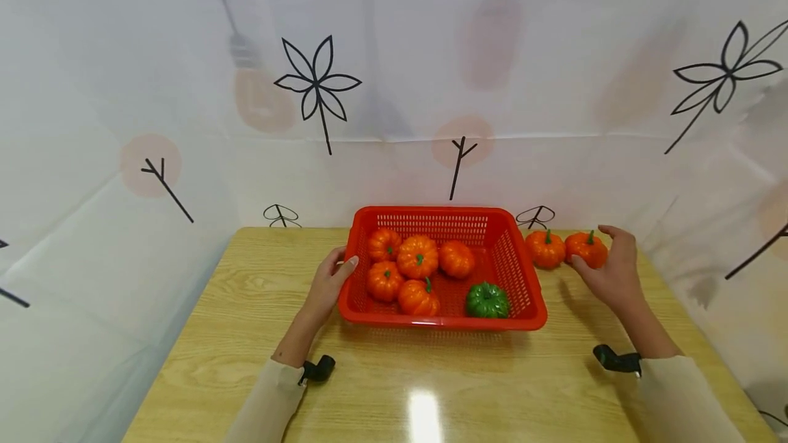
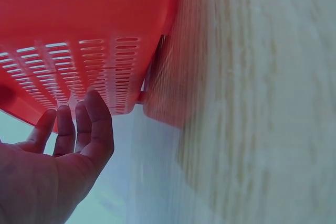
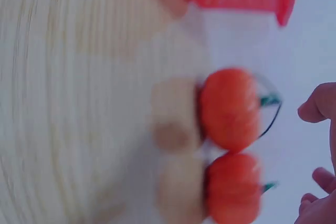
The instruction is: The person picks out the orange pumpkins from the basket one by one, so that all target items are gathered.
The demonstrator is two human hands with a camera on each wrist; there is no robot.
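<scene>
A red plastic basket holds several small orange pumpkins and one green pumpkin. My left hand is at the basket's left side, thumb by the rim. In the left wrist view its loosely bent fingers lie against the slotted outer wall. To the right of the basket, two orange pumpkins with green stems sit side by side: a nearer-to-basket one and an outer one. Over the outer one hovers my right hand, thumb and fingers spread apart. The right wrist view shows a gap between hand and pumpkins.
The basket stands toward the back of a wooden table. Behind it hangs a pale cloth with plant drawings. Dark wrist straps sit at both sleeves. A dark cable shows at the lower right.
</scene>
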